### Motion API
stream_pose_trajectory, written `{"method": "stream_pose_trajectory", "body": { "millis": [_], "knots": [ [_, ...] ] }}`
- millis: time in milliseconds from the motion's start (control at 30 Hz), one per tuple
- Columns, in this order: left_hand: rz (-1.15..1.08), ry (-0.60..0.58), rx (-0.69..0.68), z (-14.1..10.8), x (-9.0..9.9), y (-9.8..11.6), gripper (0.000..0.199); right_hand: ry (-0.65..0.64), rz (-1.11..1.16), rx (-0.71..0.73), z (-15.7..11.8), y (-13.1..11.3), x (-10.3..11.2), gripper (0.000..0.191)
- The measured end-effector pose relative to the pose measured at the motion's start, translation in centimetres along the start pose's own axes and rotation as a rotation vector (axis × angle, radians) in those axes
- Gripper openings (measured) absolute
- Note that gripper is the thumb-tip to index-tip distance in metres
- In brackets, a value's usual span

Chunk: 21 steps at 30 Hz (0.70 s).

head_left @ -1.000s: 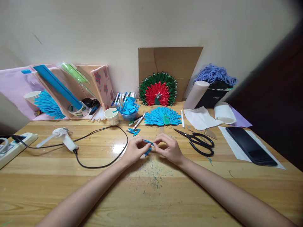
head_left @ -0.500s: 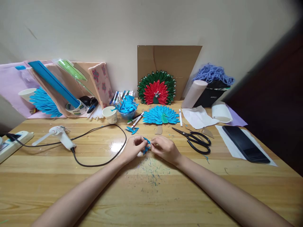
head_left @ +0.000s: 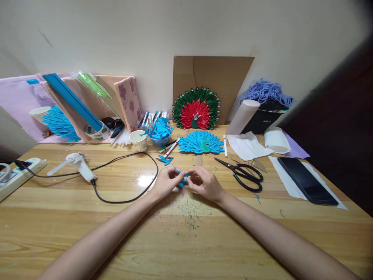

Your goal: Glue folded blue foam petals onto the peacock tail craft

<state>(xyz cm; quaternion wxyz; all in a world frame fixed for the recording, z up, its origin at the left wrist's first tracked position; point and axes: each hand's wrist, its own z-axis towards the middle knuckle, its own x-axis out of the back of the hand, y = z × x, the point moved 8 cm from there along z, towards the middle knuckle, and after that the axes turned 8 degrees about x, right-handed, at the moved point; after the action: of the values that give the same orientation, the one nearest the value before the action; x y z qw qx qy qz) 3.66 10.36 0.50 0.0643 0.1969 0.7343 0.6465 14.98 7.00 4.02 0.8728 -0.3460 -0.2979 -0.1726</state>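
Between my two hands is a small blue strip [head_left: 182, 183], probably paper or ribbon, mostly covered by fingers. My left hand [head_left: 166, 182] pinches it from the left with thumb and forefinger. From the right, the fingertips of my right hand [head_left: 205, 183] close on the same strip. Just beyond my left hand lie several folded blue petals [head_left: 164, 160]. A blue petal peacock [head_left: 201, 142] with a green body lies flat farther back. Black-handled scissors [head_left: 243, 174] rest open to the right of my right hand.
A hot glue gun [head_left: 83, 166] with its black cable lies at left. A bowl of blue strips [head_left: 159, 142] and a paper cup [head_left: 138, 140] stand at the back. A red-green peacock [head_left: 196, 111] leans on cardboard [head_left: 210, 74]. At right lies a phone [head_left: 307, 181].
The view has shifted slightly, so everything sits a little farther right. My right fingers have moved onto the blue strip, closer to my left hand.
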Motion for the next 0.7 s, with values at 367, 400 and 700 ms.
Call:
{"method": "stream_pose_trajectory", "body": {
  "millis": [367,400,700],
  "knots": [
    [0.217,0.053,-0.175,-0.7,0.0,1.8,0.027,-0.041,0.180,-0.192,0.1,1.5,-0.2,0.009],
    [0.235,0.065,-0.186,-0.8,0.1,1.9,0.027,-0.033,0.172,-0.191,0.1,1.4,-0.1,0.009],
    [0.167,0.071,-0.123,-0.5,0.5,1.4,0.030,0.130,0.106,-0.082,0.2,0.8,1.4,0.010]
  ]
}}
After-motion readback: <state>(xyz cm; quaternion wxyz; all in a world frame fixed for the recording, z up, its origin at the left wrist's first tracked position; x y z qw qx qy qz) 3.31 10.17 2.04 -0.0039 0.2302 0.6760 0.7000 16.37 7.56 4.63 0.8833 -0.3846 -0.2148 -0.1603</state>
